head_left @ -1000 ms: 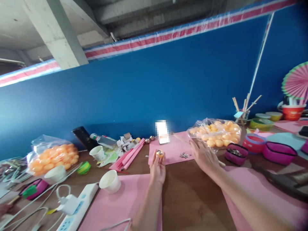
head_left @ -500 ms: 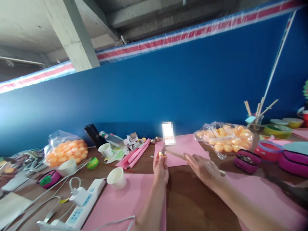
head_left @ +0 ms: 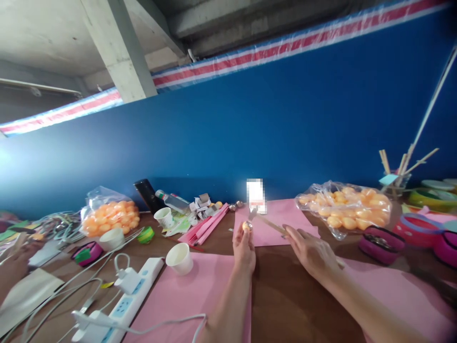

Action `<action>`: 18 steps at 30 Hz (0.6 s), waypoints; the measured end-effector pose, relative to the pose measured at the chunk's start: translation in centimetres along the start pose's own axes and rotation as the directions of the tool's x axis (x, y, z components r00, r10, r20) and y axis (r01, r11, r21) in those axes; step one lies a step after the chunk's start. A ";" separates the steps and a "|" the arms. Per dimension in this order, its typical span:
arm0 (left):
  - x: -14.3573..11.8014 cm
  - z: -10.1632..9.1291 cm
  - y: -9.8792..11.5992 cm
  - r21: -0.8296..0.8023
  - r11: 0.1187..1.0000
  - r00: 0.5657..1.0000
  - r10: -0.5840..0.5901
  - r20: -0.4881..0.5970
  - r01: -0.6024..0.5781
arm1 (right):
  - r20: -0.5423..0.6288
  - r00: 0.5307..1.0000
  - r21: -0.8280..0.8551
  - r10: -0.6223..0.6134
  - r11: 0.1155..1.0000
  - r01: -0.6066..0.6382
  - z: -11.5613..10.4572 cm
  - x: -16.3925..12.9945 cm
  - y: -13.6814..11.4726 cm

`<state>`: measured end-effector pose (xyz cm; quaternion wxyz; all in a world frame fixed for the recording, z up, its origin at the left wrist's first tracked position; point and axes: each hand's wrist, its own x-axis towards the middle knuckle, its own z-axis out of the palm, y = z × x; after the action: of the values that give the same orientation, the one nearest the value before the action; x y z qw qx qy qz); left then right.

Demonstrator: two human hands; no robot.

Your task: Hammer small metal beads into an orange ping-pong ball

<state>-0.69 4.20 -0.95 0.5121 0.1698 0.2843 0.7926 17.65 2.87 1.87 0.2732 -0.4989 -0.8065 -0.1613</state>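
My left hand (head_left: pixel 244 247) is raised over the brown table and pinches a small orange ball (head_left: pixel 246 226) between its fingertips. Just to its right, my right hand (head_left: pixel 311 251) grips a thin wooden stick (head_left: pixel 272 224). The stick slants up to the left, and its metal-looking tip ends right beside the ball. Both hands hover above a pink paper sheet (head_left: pixel 274 224) lying against the blue wall.
Clear bags of orange balls lie at the right (head_left: pixel 344 207) and the left (head_left: pixel 109 216). Two paper cups (head_left: pixel 179 258) (head_left: pixel 164 216), a white power strip (head_left: pixel 124 300) with cables, folded pink paper (head_left: pixel 207 226) and magenta pouches (head_left: pixel 382 243) crowd the table. Another person's hand (head_left: pixel 12 267) shows at far left.
My right hand left the spot near the bag, took hold of the stick and brought its tip to the ball. My left hand held the ball in place. The view turned left.
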 end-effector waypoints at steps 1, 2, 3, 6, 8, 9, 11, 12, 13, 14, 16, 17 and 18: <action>0.0 0.0 0.0 0.013 1.000 1.000 0.003 0.005 -0.004 | 0.013 1.000 0.001 0.009 1.000 -0.009 0.0 0.0 0.0; -0.1 0.1 0.0 0.024 1.000 1.000 0.007 0.011 -0.007 | 0.031 0.999 0.003 0.009 1.000 -0.009 0.1 -0.1 0.0; -0.1 0.1 -0.1 0.033 0.999 1.000 0.008 0.017 -0.008 | 0.048 0.999 0.003 0.003 1.000 -0.003 0.1 -0.1 0.0; -0.1 0.1 -0.1 0.016 1.000 1.000 -0.007 -0.009 0.007 | 0.040 0.999 0.002 -0.003 1.000 0.003 0.2 -0.2 0.1; -0.1 0.0 0.0 -0.011 0.999 0.998 -0.034 -0.050 0.033 | 0.005 1.000 -0.002 0.007 1.000 -0.007 0.3 -0.2 0.1; -0.1 -0.1 0.0 -0.025 0.999 0.997 -0.045 -0.067 0.044 | -0.010 1.000 -0.004 0.013 1.000 -0.013 0.3 -0.2 0.1; -0.1 -0.1 0.2 -0.046 0.997 0.995 -0.065 -0.077 0.061 | -0.007 1.000 -0.008 0.008 1.000 -0.008 0.4 -0.2 0.0; -0.1 0.0 0.2 -0.052 0.996 0.995 -0.073 -0.068 0.069 | 0.006 1.000 -0.010 0.003 1.000 -0.003 0.5 -0.2 0.0; -0.1 0.0 0.3 -0.054 0.995 0.995 -0.081 -0.054 0.078 | 0.019 1.000 -0.013 -0.001 1.000 0.001 0.5 -0.2 0.0; -0.2 0.1 0.3 -0.055 0.995 0.995 -0.088 -0.041 0.086 | 0.029 1.000 -0.014 -0.007 1.000 0.008 0.5 -0.1 0.0; -0.2 0.1 0.4 -0.060 0.993 0.995 -0.102 -0.022 0.101 | 0.016 1.000 -0.009 -0.007 1.000 0.007 0.5 -0.1 0.0; -0.2 0.1 0.4 -0.066 0.992 0.994 -0.108 -0.021 0.106 | -0.003 1.000 -0.004 0.001 1.000 -0.001 0.5 -0.1 0.0; -0.2 0.1 0.4 -0.075 0.991 0.993 -0.113 -0.021 0.111 | -0.022 1.000 0.003 0.009 1.000 -0.008 0.4 0.0 0.0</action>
<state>-0.86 3.97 -0.58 0.5579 0.1246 0.2705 0.7746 17.53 3.08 1.50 0.2834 -0.5001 -0.8016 -0.1645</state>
